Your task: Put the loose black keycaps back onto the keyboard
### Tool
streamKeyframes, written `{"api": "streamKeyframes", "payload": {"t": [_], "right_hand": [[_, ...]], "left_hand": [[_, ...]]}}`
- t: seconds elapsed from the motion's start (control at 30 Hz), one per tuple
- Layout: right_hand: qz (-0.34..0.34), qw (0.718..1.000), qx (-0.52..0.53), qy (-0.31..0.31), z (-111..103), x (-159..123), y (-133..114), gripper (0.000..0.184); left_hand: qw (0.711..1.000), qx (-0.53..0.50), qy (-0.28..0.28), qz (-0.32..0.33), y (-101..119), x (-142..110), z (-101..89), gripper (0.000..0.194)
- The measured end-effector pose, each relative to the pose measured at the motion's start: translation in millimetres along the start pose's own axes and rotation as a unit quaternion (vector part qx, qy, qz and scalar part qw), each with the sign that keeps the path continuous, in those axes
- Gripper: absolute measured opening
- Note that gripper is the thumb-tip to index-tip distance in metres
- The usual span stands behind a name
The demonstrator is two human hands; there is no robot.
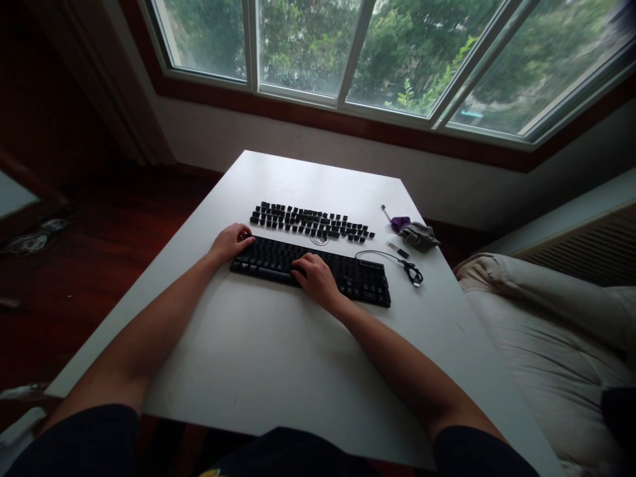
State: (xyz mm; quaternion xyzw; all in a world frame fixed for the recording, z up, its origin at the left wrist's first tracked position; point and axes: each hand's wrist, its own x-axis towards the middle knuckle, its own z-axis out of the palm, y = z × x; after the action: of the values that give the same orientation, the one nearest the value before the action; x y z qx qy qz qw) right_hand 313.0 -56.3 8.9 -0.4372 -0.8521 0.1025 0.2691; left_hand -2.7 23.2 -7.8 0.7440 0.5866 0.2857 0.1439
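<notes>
A black keyboard (370, 283) lies on the white table, with some of its keys in place and others seemingly gone from the upper rows. At its upper left corner, my left hand (232, 242) grips the edge with curled fingers. My right hand (317, 279) rests over the middle of the keyboard, thumb and fingers drawn together at the keys; anything small between the fingertips is hidden. Behind the keyboard, loose black keycaps (308, 218) are laid out in several rows. A small wire ring tool (319, 241) lies between them and the keyboard.
On the table's right side lie a coiled USB cable (411, 270), a small black-handled tool (398, 250), a grey cloth (420, 236), a purple cloth (399, 224) and a thin brush (385, 211). A beige sofa (541, 338) stands right of the white table (258, 371); windows are beyond it.
</notes>
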Motion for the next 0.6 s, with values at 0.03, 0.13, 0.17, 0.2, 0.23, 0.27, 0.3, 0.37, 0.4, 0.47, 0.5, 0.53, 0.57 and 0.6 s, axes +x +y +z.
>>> {"api": "streamKeyframes", "payload": {"t": [0.03, 0.13, 0.17, 0.2, 0.23, 0.27, 0.3, 0.37, 0.4, 0.47, 0.5, 0.53, 0.57, 0.6], "right_hand": [[0.006, 1.0, 0.001, -0.002, -0.4, 0.8, -0.3, 0.014], [0.013, 1.0, 0.005, -0.003, -0.8, 2.5, -2.6, 0.012], [0.011, 1.0, 0.009, 0.0, -0.7, 2.7, -3.6, 0.013], [0.007, 1.0, 0.015, 0.005, -0.5, 2.6, -4.6, 0.013], [0.001, 1.0, 0.02, 0.009, -0.3, 2.6, -5.5, 0.014], [-0.004, 1.0, 0.025, 0.012, 0.0, 2.5, -6.2, 0.015], [-0.008, 0.999, 0.028, 0.014, 0.3, 2.6, -6.7, 0.015], [-0.011, 0.999, 0.03, 0.013, 1.3, 3.1, -7.1, 0.015], [-0.011, 0.999, 0.031, 0.011, 2.0, 3.6, -6.9, 0.015], [-0.011, 0.999, 0.034, 0.006, 3.7, 4.8, -6.0, 0.014], [-0.011, 0.999, 0.036, 0.004, 4.7, 5.6, -5.3, 0.014], [-0.011, 0.999, 0.038, 0.003, 5.6, 6.4, -4.6, 0.014], [-0.011, 0.999, 0.039, 0.002, 6.4, 7.4, -4.0, 0.014], [-0.01, 0.999, 0.039, 0.0, 7.0, 8.5, -3.5, 0.013]], "left_hand": [[1.0, 0.001, -0.001, -0.001, 0.2, 0.0, -0.1, 0.032], [1.0, 0.002, -0.005, -0.004, 0.4, 0.2, -0.5, 0.033], [1.0, 0.002, -0.006, -0.004, 0.4, 0.3, -0.6, 0.033], [1.0, 0.002, -0.006, -0.002, 0.3, 0.4, -0.7, 0.033], [1.0, 0.003, -0.006, 0.0, 0.1, 0.5, -0.7, 0.033], [1.0, 0.003, -0.005, 0.002, -0.1, 0.6, -0.7, 0.033], [1.0, 0.003, -0.004, 0.004, -0.4, 0.6, -0.6, 0.033], [1.0, 0.003, -0.002, 0.006, -0.7, 0.6, -0.2, 0.033], [1.0, 0.004, -0.001, 0.005, -0.8, 0.5, -0.1, 0.032], [1.0, 0.006, -0.001, 0.002, -0.8, 0.2, 0.2, 0.032], [1.0, 0.006, -0.002, 0.001, -0.7, 0.1, 0.3, 0.032], [1.0, 0.007, -0.002, 0.0, -0.6, 0.0, 0.3, 0.032], [1.0, 0.006, -0.002, 0.001, -0.5, -0.1, 0.3, 0.032], [1.0, 0.006, -0.002, 0.002, -0.5, -0.1, 0.3, 0.032]]}}
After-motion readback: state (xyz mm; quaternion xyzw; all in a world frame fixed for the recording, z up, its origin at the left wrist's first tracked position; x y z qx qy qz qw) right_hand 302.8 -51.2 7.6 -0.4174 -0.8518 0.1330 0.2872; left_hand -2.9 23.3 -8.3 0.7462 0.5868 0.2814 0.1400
